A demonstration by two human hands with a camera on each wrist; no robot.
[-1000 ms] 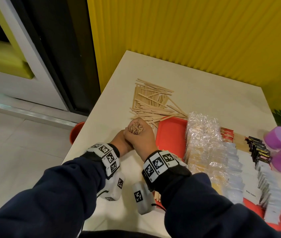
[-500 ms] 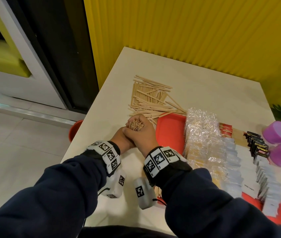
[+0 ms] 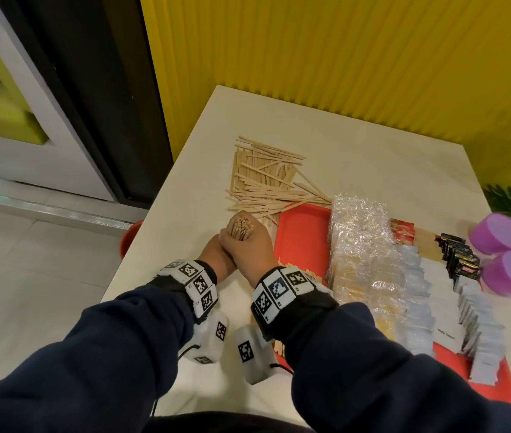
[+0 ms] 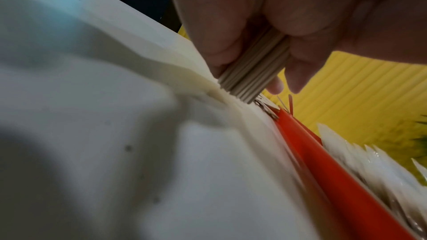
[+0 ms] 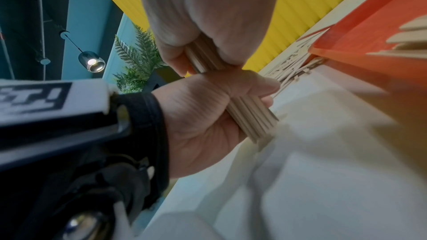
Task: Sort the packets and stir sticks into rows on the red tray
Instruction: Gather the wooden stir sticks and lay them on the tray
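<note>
A bundle of stir sticks (image 3: 241,228) is held upright over the table (image 3: 357,157), just left of the red tray (image 3: 302,242). The right hand (image 3: 249,250) is stacked on top, its fingers curled tight round the upper part of the bundle, and the stick ends are seen poking out of the fist. The left hand (image 3: 216,257) is tucked directly beneath and against it, fingers wrapped round the lower part. In the right wrist view the left hand (image 5: 203,116) is seen closed about the sticks with the thumb laid across them, and the bundle (image 5: 250,118) juts out below the fist. In the left wrist view the foot of the bundle (image 4: 249,78) is seen down at the tabletop; whether it is actually touching cannot quite be told through the blur. Both forearms are brought in close together, wrists nearly side by side, dark sleeves (image 3: 123,354) pulled up to the marker bands.

Beyond the hands a loose heap of sticks (image 3: 266,179) is spread on the table, its near edge overlapping the tray's far corner. On the tray, rows of clear wrapped packets (image 3: 360,245) and white packets (image 3: 416,295) are laid out, with dark packets (image 3: 457,257) further right. A few sticks (image 3: 307,271) are lying on the tray near the right wrist.
</note>
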